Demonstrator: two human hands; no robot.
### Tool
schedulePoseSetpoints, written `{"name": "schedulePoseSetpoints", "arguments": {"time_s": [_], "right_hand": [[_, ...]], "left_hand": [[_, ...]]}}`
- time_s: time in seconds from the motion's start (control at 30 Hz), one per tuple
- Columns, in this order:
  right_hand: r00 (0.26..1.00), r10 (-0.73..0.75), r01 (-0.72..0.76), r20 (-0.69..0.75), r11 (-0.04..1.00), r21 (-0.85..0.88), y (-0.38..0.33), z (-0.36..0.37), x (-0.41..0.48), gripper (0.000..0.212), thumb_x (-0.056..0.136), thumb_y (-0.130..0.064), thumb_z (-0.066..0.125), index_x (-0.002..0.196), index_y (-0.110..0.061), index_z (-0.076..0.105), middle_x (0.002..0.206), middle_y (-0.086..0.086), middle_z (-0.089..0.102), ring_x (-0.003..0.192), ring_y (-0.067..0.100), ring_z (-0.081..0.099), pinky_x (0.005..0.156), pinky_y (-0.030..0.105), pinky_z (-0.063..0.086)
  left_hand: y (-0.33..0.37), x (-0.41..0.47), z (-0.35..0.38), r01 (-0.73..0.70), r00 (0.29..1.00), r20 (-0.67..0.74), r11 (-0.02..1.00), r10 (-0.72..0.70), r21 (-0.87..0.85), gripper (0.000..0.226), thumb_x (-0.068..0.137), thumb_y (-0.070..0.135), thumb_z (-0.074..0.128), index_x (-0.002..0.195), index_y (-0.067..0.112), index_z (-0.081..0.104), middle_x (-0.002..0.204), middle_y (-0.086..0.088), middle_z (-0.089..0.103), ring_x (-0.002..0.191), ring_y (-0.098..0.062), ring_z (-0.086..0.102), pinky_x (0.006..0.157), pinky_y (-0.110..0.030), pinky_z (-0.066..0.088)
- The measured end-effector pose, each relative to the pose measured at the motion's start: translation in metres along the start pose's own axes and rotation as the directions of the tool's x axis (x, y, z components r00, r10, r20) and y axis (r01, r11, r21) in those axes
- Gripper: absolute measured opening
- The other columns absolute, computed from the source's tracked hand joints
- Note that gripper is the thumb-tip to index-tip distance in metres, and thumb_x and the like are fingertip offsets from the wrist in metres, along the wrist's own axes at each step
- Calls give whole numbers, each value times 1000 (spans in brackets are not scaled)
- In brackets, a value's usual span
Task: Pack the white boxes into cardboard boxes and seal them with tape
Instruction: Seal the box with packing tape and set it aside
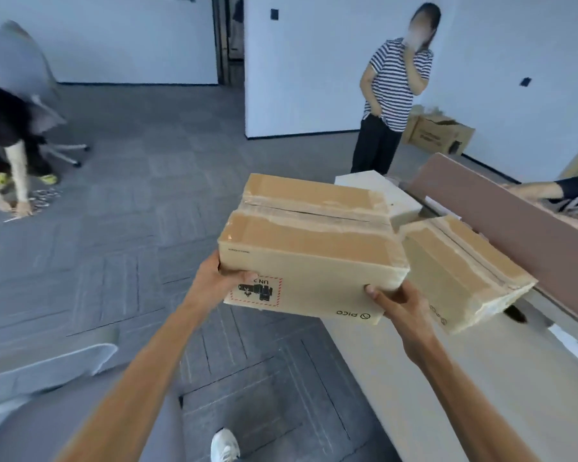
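Note:
I hold a taped cardboard box [307, 248] in the air over the floor, just left of the table. Clear tape runs along its closed top flaps, and a hazard label and a logo show upside down on the near side. My left hand [221, 278] grips its near left bottom corner. My right hand [397, 305] grips its near right bottom corner. A second taped cardboard box [464, 268] lies on the table to the right, close beside the held one. A white box [391, 191] lies behind them on the table.
The pale table [447, 378] runs along the right with a brown divider panel [514, 221]. A person in a striped shirt [394, 88] stands beyond it. Another person [10, 145] bends over the carpet at left. An open carton [437, 131] sits by the wall.

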State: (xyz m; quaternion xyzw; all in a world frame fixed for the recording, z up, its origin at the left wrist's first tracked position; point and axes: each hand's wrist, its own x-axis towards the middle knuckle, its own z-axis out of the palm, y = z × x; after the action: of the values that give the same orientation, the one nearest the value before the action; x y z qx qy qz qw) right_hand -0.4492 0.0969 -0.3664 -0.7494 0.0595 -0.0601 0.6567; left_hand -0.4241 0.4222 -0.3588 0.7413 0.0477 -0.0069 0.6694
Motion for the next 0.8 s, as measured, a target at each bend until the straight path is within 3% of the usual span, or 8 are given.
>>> {"name": "schedulePoseSetpoints", "arguments": {"time_s": [0.1, 0.17, 0.23, 0.37, 0.5, 0.63, 0.8], "right_hand": [[995, -38, 39, 97, 999, -3, -11, 56, 54, 24, 84, -14, 75, 105, -26, 69, 99, -3, 75, 101, 25, 66, 83, 44, 58], [988, -46, 44, 145, 999, 16, -20, 92, 91, 23, 85, -15, 74, 105, -25, 68, 96, -6, 75, 96, 18, 66, 73, 29, 57], [983, -51, 45, 178, 998, 35, -28, 123, 127, 23, 85, -14, 74, 105, -24, 68, 95, -8, 75, 93, 13, 66, 69, 23, 54], [980, -59, 52, 191, 998, 42, -38, 170, 191, 24, 85, -13, 75, 107, -21, 69, 98, -2, 74, 97, 20, 65, 76, 31, 56], [980, -54, 43, 194, 997, 62, -38, 202, 254, 27, 84, -12, 75, 109, -20, 69, 102, 1, 74, 102, 26, 65, 86, 46, 56], [970, -61, 38, 236, 994, 104, -26, 235, 324, 25, 85, -12, 74, 109, -20, 70, 103, 0, 74, 101, 22, 66, 84, 43, 56], [949, -51, -8, 310, 983, 186, -10, 279, 421, 27, 85, -10, 73, 112, -14, 68, 103, -2, 74, 93, 8, 67, 72, 26, 51]], "left_hand": [[-2, 36, -48, -15, 995, -102, 1000, 14, -7, 50, 70, 12, 85, 111, 25, 58, 99, 8, 72, 91, -1, 67, 74, -19, 51], [-1, 67, -75, -22, 988, -153, 1000, 21, -7, 46, 71, 11, 84, 110, 21, 60, 96, 8, 73, 87, 3, 67, 68, -14, 51], [4, 101, -98, -27, 982, -186, 1000, 27, 5, 40, 75, 7, 81, 107, 19, 60, 98, 7, 71, 82, 7, 66, 64, -11, 50], [12, 164, -130, -28, 974, -224, 999, 31, 17, 37, 74, 9, 81, 100, 25, 59, 100, 7, 70, 84, 4, 66, 68, -15, 49], [14, 222, -145, -17, 968, -251, 1000, 23, 27, 43, 74, 10, 82, 109, 19, 59, 102, 5, 71, 87, 6, 65, 70, -16, 50], [17, 290, -160, -6, 967, -253, 998, 19, 55, 47, 73, 10, 82, 112, 19, 59, 103, 4, 71, 89, 2, 67, 75, -21, 54], [24, 375, -172, 19, 952, -307, 993, 17, 116, 43, 74, 13, 82, 107, 25, 57, 102, 6, 71, 89, 0, 68, 74, -21, 53]]}}
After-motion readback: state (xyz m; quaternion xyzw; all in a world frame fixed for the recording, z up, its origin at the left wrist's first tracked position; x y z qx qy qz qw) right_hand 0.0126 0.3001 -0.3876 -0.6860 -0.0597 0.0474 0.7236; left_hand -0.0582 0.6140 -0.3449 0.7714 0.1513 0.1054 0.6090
